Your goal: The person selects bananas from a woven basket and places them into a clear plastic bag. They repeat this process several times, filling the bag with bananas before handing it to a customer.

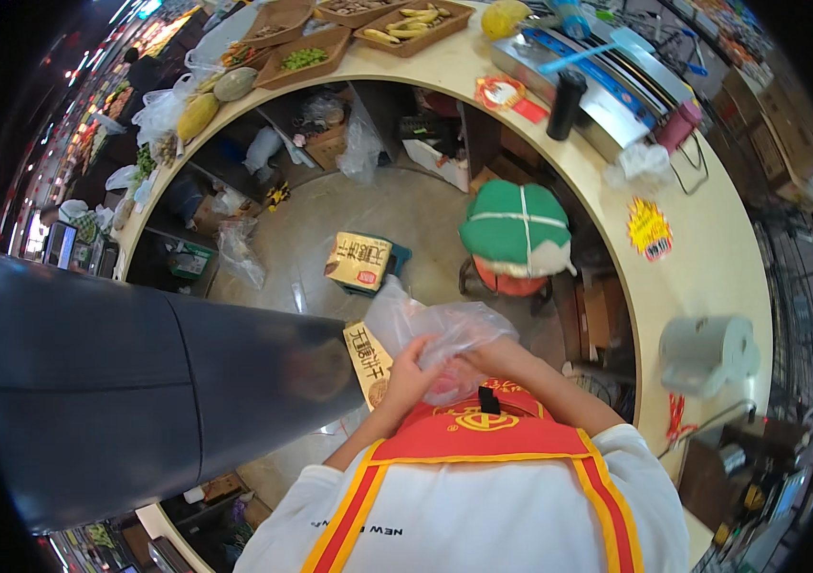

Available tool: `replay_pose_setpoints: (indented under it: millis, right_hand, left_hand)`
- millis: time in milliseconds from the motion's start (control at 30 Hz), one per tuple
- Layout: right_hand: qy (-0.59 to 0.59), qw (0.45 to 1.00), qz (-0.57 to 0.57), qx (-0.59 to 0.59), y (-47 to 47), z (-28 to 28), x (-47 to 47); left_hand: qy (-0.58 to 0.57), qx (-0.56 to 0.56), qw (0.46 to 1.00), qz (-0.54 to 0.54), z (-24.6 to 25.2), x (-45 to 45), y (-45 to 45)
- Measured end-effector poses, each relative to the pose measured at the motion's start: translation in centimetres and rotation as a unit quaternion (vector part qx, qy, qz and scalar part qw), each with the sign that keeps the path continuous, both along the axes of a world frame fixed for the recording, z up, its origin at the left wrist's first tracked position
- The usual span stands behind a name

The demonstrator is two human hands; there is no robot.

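A thin clear plastic bag is bunched up in front of my chest, and both hands are on it. My left hand pinches its near left side. My right hand grips it from the right, with the fingers partly hidden by the film. Something pink shows through the plastic between my wrists; what it is I cannot tell. Just left of my left forearm is a yellow printed carton. My red apron with yellow trim lies under the bag.
A dark round pillar stands close on my left. A curved counter surrounds me, bearing fruit baskets, a wrapping machine and a plastic roll. On the floor are a small stool with a carton and a green-cushioned seat.
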State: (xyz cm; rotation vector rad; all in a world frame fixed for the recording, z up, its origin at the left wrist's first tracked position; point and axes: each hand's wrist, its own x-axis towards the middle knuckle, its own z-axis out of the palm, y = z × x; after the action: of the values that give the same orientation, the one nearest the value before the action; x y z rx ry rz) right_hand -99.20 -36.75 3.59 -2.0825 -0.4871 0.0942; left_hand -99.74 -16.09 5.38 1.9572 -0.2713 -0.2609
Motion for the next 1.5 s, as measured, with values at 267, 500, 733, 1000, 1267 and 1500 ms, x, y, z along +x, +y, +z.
replay_pose_setpoints:
  millis: [267,500,733,1000,1267,1500]
  right_hand:
    - [-0.027,0.969,-0.174,0.175,-2.9,4.7,15.3]
    - [0.03,0.99,0.105,-0.093,2.3,-0.7,28.6]
    - [0.067,0.948,-0.279,0.136,4.1,-0.2,47.2]
    - [0.038,0.983,-0.026,-0.178,6.6,-2.6,54.1]
    - [0.286,0.941,0.173,0.054,2.9,-6.3,59.1]
    - [0.288,0.94,0.064,0.173,-2.0,0.4,75.8]
  left_hand:
    - [0.095,0.052,0.994,-0.003,3.5,9.0,1.8]
    - [-0.1,0.013,0.994,-0.031,4.9,26.0,1.6]
    - [0.095,-0.016,0.995,0.019,8.1,37.3,5.7]
    - [-0.178,0.16,0.965,-0.106,8.2,48.2,9.8]
    - [-0.035,0.23,0.969,-0.08,7.9,57.0,12.2]
    - [0.023,0.154,0.978,-0.137,10.8,67.1,6.7]
